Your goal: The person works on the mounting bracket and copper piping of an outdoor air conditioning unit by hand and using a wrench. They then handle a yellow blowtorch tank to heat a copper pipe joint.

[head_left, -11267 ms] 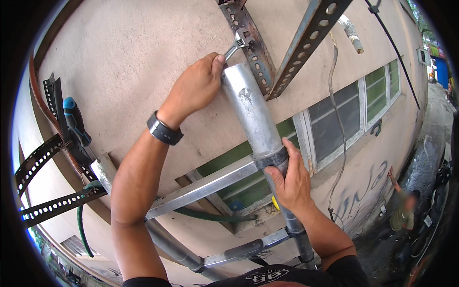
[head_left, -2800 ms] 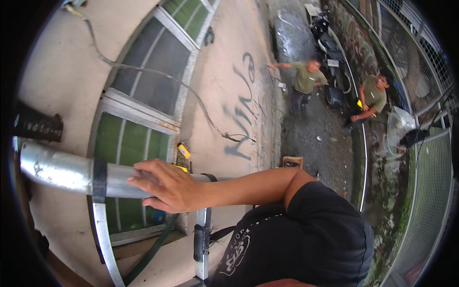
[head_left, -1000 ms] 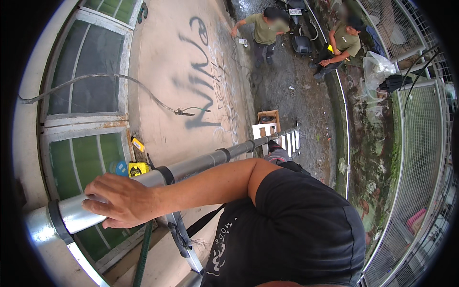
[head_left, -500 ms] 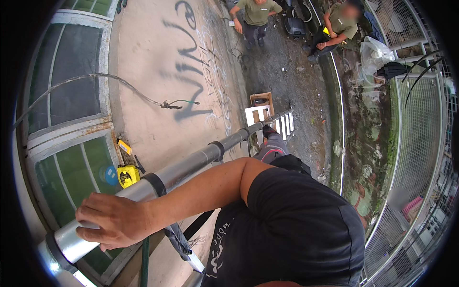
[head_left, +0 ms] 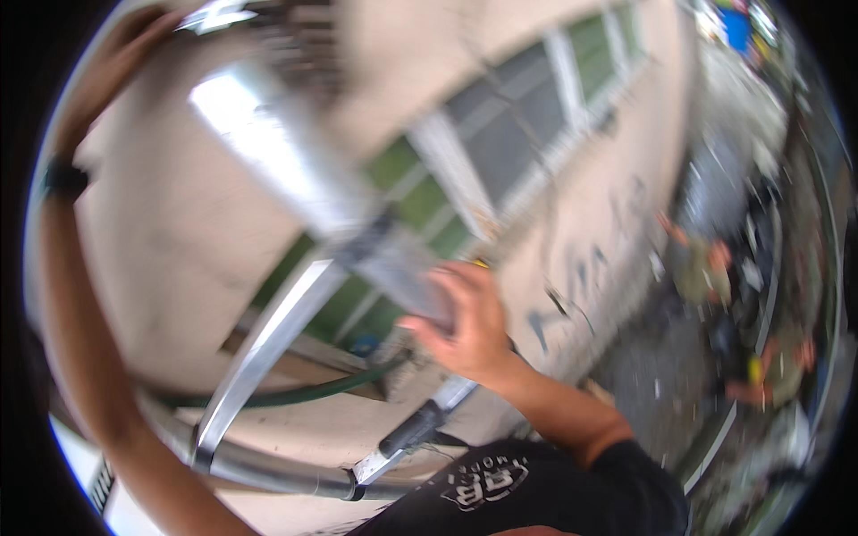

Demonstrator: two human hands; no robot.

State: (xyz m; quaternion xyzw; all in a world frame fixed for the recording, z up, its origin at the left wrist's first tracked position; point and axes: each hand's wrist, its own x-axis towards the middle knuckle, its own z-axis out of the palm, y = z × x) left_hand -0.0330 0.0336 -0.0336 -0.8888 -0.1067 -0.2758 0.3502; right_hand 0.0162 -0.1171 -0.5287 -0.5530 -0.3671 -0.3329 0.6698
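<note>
Metal pole (head_left: 326, 201): where's it seen?

Slanted in front of the wall (head_left: 179, 259), rung (head_left: 268, 353) joined at the black band (head_left: 362, 237). Gripped below that band by the right hand (head_left: 469, 322), fingers wrapped round it.

Left hand (head_left: 121, 54)?

Raised, top left, at a shiny piece (head_left: 219, 13); blurred, whether it's held can't be told.

Step, next move?

Pole being steadied during an overhead reach, presumably. Firm right grip and careful left-finger placement called for.

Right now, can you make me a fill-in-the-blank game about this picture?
The person's bare ____ hand holds the round, silver metal pole.
A dark, narrow wristband circles the person's ____ wrist.
The printed, short-sleeved fabric shirt is ____.
The long, thin, curved hose is ____.

Missing words: right; left; black; green.
</note>
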